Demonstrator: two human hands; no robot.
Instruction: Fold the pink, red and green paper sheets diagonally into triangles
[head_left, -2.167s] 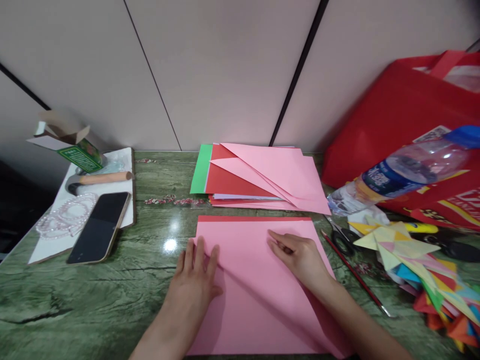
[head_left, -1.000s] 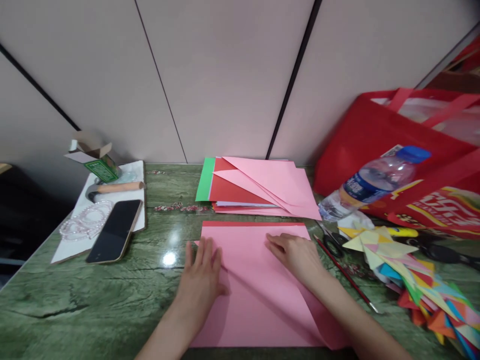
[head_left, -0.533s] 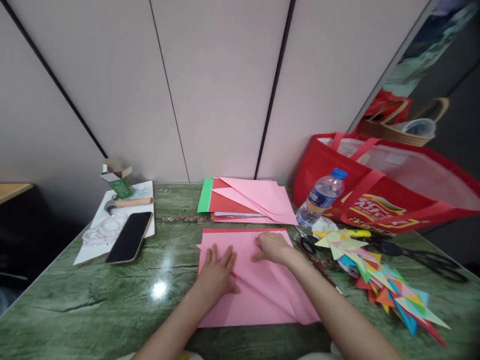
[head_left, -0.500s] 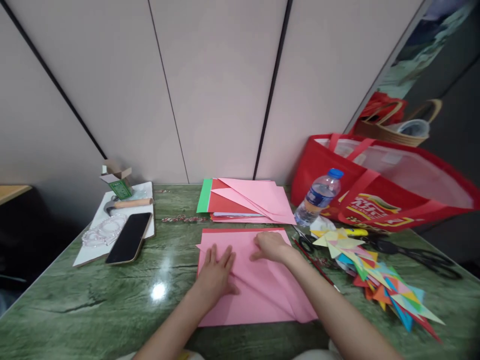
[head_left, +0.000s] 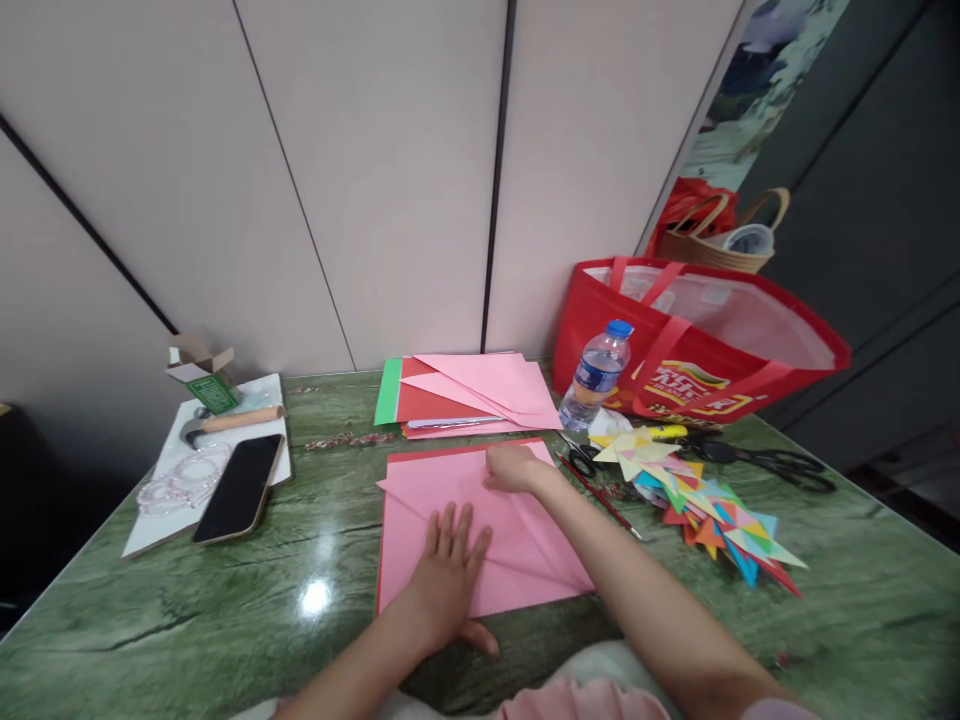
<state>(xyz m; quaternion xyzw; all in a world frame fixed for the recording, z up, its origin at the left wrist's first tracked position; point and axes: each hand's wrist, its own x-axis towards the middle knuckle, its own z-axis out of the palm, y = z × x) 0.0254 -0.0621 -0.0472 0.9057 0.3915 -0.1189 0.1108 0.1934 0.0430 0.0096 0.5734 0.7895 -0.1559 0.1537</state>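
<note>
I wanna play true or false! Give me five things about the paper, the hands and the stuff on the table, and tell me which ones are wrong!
1. The left hand has its fingers spread on the large pink paper sheet. True.

2. The right hand holds a slim dark-red pencil. False: the slim dark-red pencil lies on the shiny green table.

3. The clear plastic bottle with a blue cap stands in front of the big red bag. True.

4. The wooden-handled hammer is inside the big red bag. False: it lies on the flat white board.

5. The small green cardboard box is open at the top. True.
</note>
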